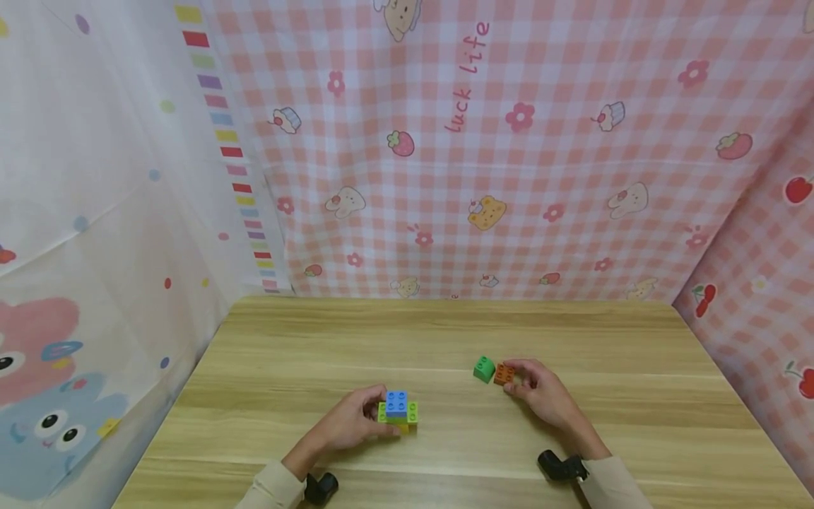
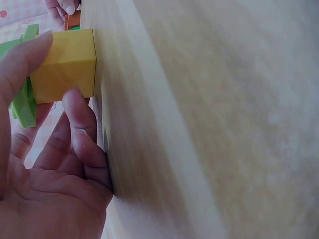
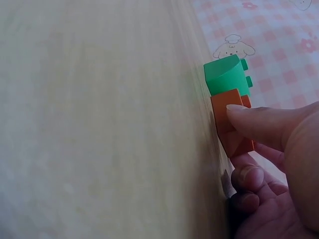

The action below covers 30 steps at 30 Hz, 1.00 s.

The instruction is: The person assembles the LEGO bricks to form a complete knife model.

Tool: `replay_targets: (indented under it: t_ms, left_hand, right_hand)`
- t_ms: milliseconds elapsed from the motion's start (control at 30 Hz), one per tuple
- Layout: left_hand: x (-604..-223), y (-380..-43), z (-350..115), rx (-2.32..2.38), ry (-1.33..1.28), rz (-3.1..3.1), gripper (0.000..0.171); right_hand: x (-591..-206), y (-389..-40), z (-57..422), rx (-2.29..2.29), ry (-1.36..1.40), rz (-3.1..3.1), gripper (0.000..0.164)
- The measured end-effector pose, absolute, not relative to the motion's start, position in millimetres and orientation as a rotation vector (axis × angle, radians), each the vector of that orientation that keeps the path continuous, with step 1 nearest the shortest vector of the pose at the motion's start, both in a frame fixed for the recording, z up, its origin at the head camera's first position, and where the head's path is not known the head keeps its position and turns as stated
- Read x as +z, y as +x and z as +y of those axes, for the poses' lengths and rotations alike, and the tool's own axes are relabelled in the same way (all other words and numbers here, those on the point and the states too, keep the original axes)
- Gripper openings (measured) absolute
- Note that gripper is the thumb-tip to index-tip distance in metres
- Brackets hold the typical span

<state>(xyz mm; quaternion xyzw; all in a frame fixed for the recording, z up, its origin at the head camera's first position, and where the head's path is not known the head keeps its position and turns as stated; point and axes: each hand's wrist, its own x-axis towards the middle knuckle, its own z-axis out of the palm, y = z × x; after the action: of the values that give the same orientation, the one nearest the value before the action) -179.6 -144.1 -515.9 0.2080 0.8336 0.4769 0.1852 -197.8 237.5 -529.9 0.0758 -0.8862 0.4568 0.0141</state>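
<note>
My left hand (image 1: 346, 423) grips a small stack of toy building bricks, thumb on the near side and fingers behind. On top sits a blue brick (image 1: 397, 404), below it a wider lime-green brick (image 1: 413, 413), and at the bottom a yellow brick (image 2: 65, 64). The yellow brick's underside is at or very close to the tabletop. Farther right, my right hand (image 1: 545, 397) pinches an orange-brown brick (image 1: 502, 375) between thumb and fingers, low at the table. Just left of that brick lies a green brick with a curved side (image 1: 483, 369); in the right wrist view the two look nearly touching.
Both hands work over a wooden table (image 1: 305, 339). Behind it hangs a pink checked cloth (image 1: 445, 177), with a white patterned cloth (image 1: 127, 177) on the left and another checked cloth on the right. Each wrist carries a black camera mount (image 1: 559, 466).
</note>
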Motion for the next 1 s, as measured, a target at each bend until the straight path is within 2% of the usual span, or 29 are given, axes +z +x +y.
replay_targets:
  t_ms: [1000]
  left_hand:
    - [-516.8,-179.4,-144.4,1.329,0.589,2.364,0.031]
  right_hand:
    - [-523.1,-196.8,230.2,1.442,0.136,-2.722,0.039]
